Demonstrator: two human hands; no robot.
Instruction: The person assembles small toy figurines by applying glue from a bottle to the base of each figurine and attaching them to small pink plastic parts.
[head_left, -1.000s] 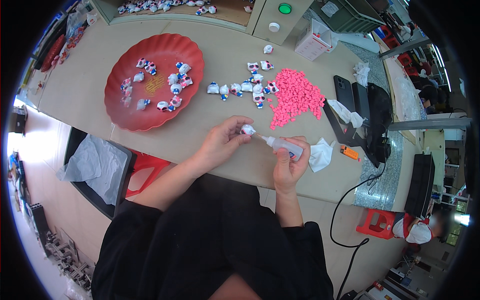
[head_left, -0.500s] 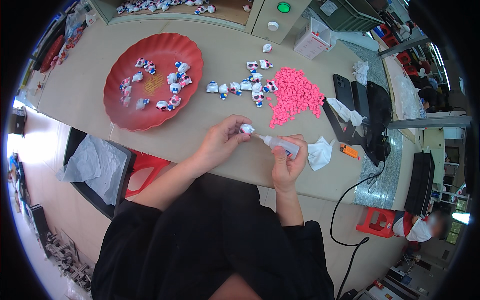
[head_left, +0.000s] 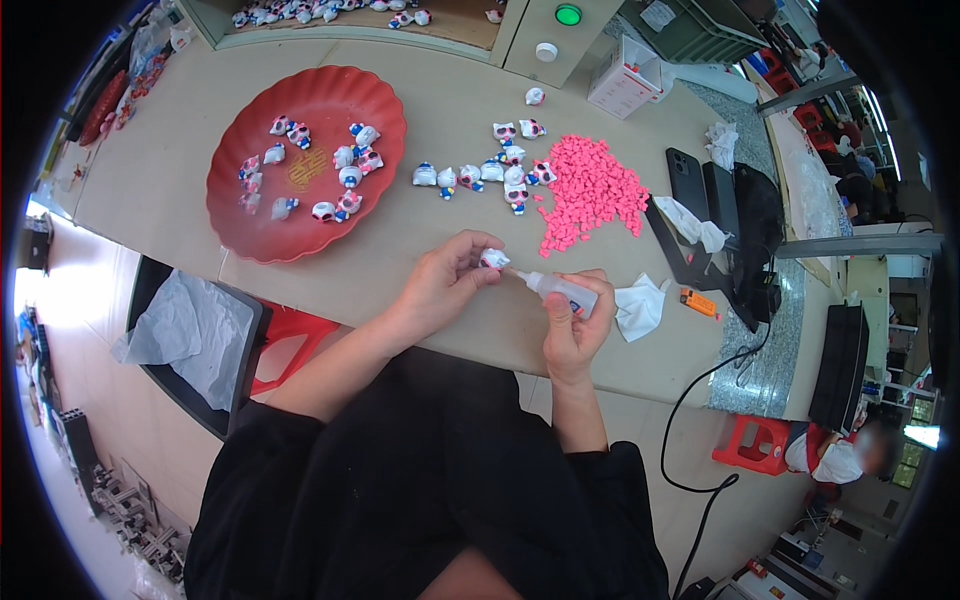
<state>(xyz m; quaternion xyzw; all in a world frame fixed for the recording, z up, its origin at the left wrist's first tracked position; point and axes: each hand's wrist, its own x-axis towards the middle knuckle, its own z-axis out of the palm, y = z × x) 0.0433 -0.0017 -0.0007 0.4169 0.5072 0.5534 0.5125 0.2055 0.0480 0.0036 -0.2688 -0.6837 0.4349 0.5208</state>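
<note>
Pinched in the fingers of my left hand (head_left: 446, 277) is a small white cat-like figurine (head_left: 494, 259). My right hand (head_left: 580, 325) is wrapped round a clear squeeze bottle (head_left: 563, 291), its thin nozzle pointing left at the figurine. The nozzle tip is close to the figurine; whether it touches, I cannot tell. Ahead of my hands lies a cluster of similar white figurines (head_left: 491, 171) with blue and pink parts. Beside them spreads a heap of small pink pieces (head_left: 594, 192). More figurines rest in a red scalloped tray (head_left: 232, 225) at the left.
Right of my right hand lie a crumpled white tissue (head_left: 640, 306) and an orange lighter (head_left: 698, 302). Farther right are a dark phone (head_left: 686, 182) and a black cable (head_left: 690, 392). A cabinet with a green button (head_left: 568, 15) and a white box (head_left: 625, 80) stand at the back.
</note>
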